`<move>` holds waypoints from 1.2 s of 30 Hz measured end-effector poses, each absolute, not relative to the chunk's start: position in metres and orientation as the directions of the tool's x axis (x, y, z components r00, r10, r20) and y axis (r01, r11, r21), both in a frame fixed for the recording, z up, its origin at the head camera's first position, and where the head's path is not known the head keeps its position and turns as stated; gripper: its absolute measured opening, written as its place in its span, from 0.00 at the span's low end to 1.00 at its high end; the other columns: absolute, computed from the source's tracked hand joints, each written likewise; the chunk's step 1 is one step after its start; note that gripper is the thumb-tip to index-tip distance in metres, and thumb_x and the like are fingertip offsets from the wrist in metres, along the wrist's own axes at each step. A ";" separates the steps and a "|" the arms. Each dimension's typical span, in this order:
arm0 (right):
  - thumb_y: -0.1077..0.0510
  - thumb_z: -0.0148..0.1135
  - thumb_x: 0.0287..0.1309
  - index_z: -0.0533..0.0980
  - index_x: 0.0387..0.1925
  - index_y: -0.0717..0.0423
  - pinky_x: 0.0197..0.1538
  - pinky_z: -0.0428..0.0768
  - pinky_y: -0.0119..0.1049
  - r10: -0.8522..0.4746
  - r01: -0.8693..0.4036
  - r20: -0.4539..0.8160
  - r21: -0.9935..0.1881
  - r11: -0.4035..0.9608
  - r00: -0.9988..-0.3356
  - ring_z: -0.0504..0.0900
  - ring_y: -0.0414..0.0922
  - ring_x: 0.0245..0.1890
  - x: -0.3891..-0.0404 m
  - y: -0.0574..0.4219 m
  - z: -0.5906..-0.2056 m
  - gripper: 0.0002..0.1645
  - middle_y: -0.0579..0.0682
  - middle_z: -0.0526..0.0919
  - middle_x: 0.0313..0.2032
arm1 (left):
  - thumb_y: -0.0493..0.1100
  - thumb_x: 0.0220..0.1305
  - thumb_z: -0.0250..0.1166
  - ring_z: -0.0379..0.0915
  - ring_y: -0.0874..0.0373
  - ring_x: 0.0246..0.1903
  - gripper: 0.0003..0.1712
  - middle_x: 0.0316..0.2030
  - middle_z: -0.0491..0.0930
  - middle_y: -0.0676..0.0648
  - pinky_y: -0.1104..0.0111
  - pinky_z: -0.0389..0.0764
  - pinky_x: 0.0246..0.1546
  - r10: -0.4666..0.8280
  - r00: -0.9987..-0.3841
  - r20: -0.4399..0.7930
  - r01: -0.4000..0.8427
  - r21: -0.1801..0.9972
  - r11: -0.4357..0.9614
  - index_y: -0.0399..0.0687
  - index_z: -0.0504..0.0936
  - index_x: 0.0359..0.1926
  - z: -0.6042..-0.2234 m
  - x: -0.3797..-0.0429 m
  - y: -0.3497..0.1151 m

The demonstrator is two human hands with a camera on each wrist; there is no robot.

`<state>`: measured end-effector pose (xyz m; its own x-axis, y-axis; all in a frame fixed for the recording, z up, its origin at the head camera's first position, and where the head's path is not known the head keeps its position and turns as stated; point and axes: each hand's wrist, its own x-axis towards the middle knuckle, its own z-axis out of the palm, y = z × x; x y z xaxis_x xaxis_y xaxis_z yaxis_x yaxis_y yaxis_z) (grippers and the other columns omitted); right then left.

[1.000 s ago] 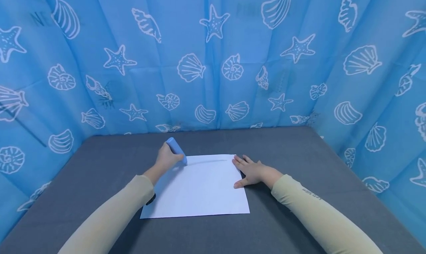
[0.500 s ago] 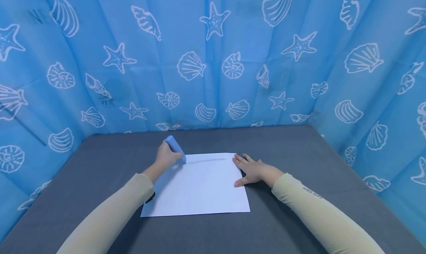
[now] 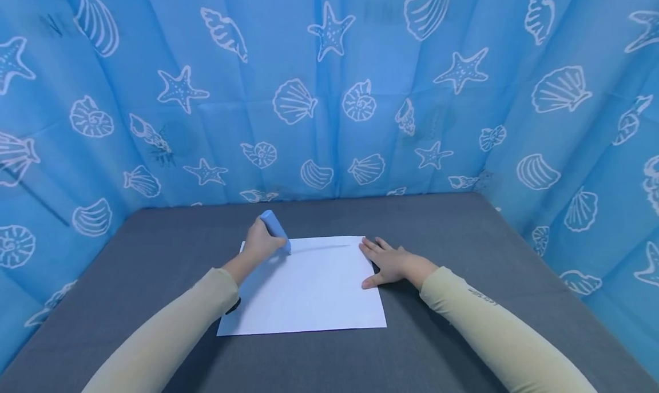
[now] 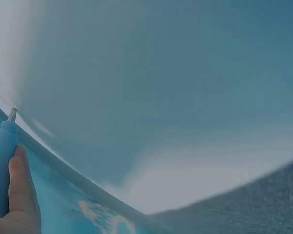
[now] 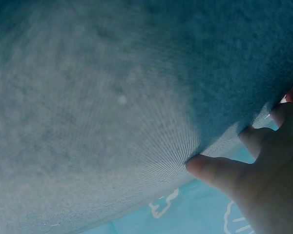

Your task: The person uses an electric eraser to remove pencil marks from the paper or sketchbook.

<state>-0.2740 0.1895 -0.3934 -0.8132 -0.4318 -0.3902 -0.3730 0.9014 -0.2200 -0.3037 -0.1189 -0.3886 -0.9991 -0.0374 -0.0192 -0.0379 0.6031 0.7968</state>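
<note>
My left hand (image 3: 261, 243) grips a thick light-blue pen-shaped tool (image 3: 275, 231), tilted with its lower end at the far left part of a white sheet of paper (image 3: 314, 296). In the left wrist view this tool (image 4: 4, 151) has a narrow metal tip right at the paper's surface, and the thumb lies along its side. A thin faint grey line runs from the tip rightward, close to the sheet's far edge. My right hand (image 3: 388, 264) lies spread over the sheet's right edge, thumb and fingertips on the paper. The right wrist view shows other fingers (image 5: 217, 170) on the grey cloth.
Dark grey cloth (image 3: 329, 364) covers the table under and around the paper. A blue curtain (image 3: 329, 135) with white shells and starfish hangs behind the table and along both sides.
Over the last half second my left hand and the blue tool have shifted slightly right near the far edge. The right hand and the paper have stayed in place.
</note>
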 end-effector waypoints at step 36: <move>0.28 0.60 0.53 0.44 0.76 0.55 0.65 0.47 0.70 -0.436 -0.384 -0.384 -0.208 0.900 -0.814 0.36 0.59 0.74 -0.279 0.192 -0.399 0.63 0.53 0.40 0.76 | 0.39 0.59 0.65 0.67 0.37 0.56 0.39 0.56 0.68 0.28 0.49 0.71 0.58 -0.082 -0.994 -0.072 -0.106 0.812 0.574 0.27 0.56 0.64 -0.388 -0.304 -0.120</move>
